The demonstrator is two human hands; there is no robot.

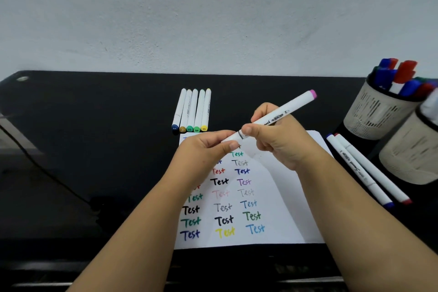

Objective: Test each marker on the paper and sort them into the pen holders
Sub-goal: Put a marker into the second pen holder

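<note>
Five white markers (192, 109) in a row just beyond the far edge of the paper (279, 197), touching side by side, near ends capped blue, ochre, green, green and yellow from left to right. Two more white markers (365, 168) just off the paper's right edge, lying side by side at a slant, one tipped blue, the other red. One pink-ended marker (277, 119) held up over the paper's far end, tilted, pink end high and to the right, white barrel printed with black lettering and a barcode, a thin dark ring near the lower end. Right hand (277, 140) curled round that barrel, thumb and fingers pinching it near the ring. Left hand (206, 149) at the marker's lower end, fingers and thumb closed on the white cap there; whether the cap is on or coming off, cannot tell. Two beige mesh pen holders (379, 111) well to the right of the paper, the far one crowded with blue, red and green capped markers, the near one (412, 149) partly cut off by the frame edge, contents blurred. On the paper, three columns of the handwritten word "Test" in many colours, among them black, blue, green, red, yellow, purple, pink and grey, some hidden under the forearms. Paper flat on a black tabletop (94, 125); one dark cable (42, 168) across the tabletop far to the paper's left.
</note>
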